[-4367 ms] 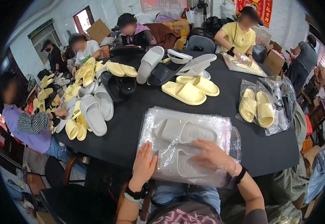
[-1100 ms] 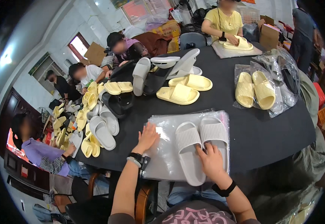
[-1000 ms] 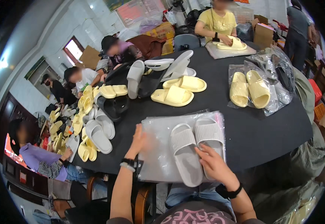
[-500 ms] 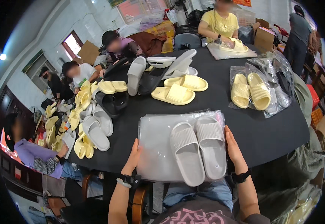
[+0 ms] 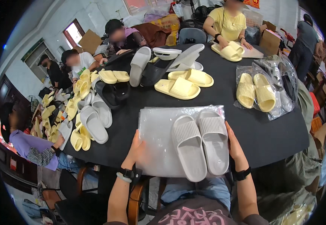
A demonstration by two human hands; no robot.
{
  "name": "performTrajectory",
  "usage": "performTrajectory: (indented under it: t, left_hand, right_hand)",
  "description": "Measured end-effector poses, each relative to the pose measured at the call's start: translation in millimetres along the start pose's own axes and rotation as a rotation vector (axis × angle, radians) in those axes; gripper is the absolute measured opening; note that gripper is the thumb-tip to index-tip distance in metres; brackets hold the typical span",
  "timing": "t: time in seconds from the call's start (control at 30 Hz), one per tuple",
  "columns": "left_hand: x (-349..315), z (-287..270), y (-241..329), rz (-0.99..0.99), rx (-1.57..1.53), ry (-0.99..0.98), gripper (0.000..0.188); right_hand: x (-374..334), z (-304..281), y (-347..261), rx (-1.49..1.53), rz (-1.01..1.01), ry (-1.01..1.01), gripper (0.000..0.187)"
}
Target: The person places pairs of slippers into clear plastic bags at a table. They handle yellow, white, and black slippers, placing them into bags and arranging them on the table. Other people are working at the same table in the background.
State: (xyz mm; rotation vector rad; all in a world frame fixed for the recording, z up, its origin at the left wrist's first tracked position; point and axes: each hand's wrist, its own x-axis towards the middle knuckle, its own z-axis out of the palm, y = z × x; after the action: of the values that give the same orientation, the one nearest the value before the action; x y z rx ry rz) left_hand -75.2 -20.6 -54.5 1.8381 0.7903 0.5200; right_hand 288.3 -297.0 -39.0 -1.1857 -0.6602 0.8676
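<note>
A pair of grey slide slippers [image 5: 193, 159] lies side by side, toes away from me, on a stack of clear plastic bags [image 5: 157, 142] at the table's near edge. My left hand [image 5: 135, 150] is at the left edge of the stack, fingers stretched out; its thumb side is blurred over the plastic. Against the right side of the stack, close to the right slipper, my right hand [image 5: 234, 141] stands on edge with straight fingers. Neither hand grips a slipper.
Loose yellow slippers [image 5: 181, 88] lie beyond the stack, near black and grey ones. A bagged yellow pair [image 5: 255, 92] lies to the right. More slippers [image 5: 95, 123] crowd the table's left side. Across the black table [image 5: 140, 99], a person in yellow [image 5: 228, 24] handles yellow slippers.
The view has shifted slightly. My left thumb side has come in over the plastic, and my right hand stays beside the slippers. The person across has lifted the yellow slippers off their plastic.
</note>
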Motion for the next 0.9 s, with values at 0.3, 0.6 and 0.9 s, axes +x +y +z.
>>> performTrajectory:
  t: [0.3, 0.6, 0.9]
  left_hand:
    - [-14.5, -3.9, 23.7, 0.033, 0.470, 0.163, 0.077]
    - [-71.2, 111.0, 183.7, 0.489, 0.543, -0.330, 0.060]
    - [-18.0, 195.0, 173.0, 0.407, 0.798, -0.112, 0.054]
  right_hand:
    - [-23.5, -4.8, 0.4, -0.291, -0.068, 0.078, 0.065]
    - [-58.1, 2.0, 0.9, -0.578, -0.243, 0.204, 0.049]
    - [-60.6, -5.7, 8.1, -0.405, -0.302, 0.205, 0.047]
